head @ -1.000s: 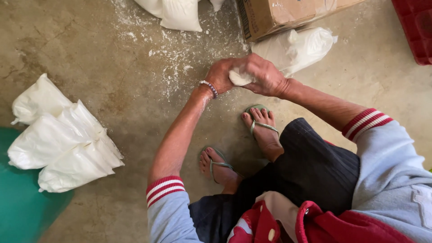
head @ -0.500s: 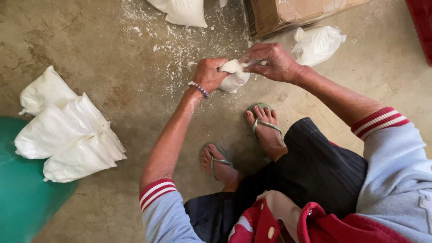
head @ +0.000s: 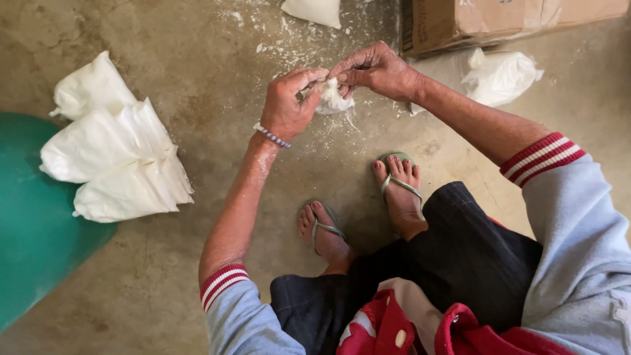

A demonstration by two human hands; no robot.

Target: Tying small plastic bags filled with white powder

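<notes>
Small white bag [head: 332,98] mostly hidden between the hands; cardboard box [head: 473,23] and green tub [head: 33,217] cut off by edges.

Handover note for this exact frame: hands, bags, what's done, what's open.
Left hand: closed around the small white bag, holding it above the floor.
Right hand: fingertips pinching the top of that bag, right against the left hand.
Bags: three filled white bags lie stacked on the concrete floor beside the green tub. Another filled bag sits by the cardboard box; one more lies at the top edge.
Done: those floor bags look filled and closed.
Left: the bag in hand is not set down; I cannot tell whether its top is sealed. White powder is spilled under the hands.
</notes>
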